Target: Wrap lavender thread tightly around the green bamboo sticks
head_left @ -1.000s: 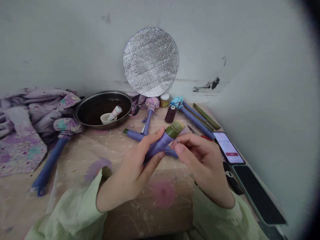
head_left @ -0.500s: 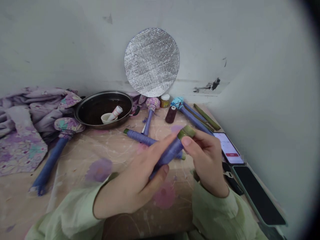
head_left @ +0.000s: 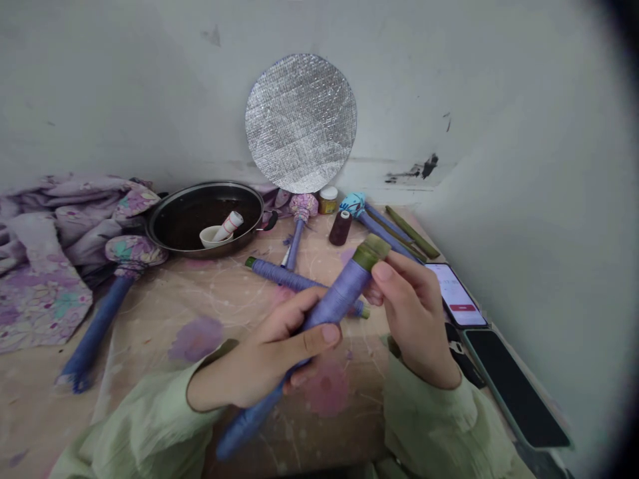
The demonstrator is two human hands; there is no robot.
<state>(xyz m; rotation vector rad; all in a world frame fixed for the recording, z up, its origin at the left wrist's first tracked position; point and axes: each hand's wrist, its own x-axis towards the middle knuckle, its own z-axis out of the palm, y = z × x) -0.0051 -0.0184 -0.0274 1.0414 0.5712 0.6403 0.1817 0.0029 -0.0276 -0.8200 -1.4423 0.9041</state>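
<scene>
A green stick wrapped in blue-purple thread (head_left: 339, 296) lies slantwise across the middle, its bare green end (head_left: 372, 249) up and to the right. My left hand (head_left: 272, 349) is closed around its middle, thumb on top and fingers beneath. At the upper end, my right hand (head_left: 412, 306) is closed, with the thumb at the stick's edge just below the green tip and the fingers partly hidden behind. Whether a loose strand is also in that pinch cannot be made out. Another thread-wound stick (head_left: 284, 275) lies on the table behind.
A black pan (head_left: 164, 243) holding a white cup (head_left: 210, 238) stands back left beside floral cloth (head_left: 44, 279). Cloth-headed mallet-like sticks (head_left: 100, 319), a dark thread spool (head_left: 340, 228) and a small jar (head_left: 328, 199) lie around. Two phones (head_left: 456, 293) (head_left: 516, 386) line the right edge.
The held stick has tilted more upright and its lower end now shows below my left hand. My left fingers have wrapped round it; my right thumb has slid off the green end to its side.
</scene>
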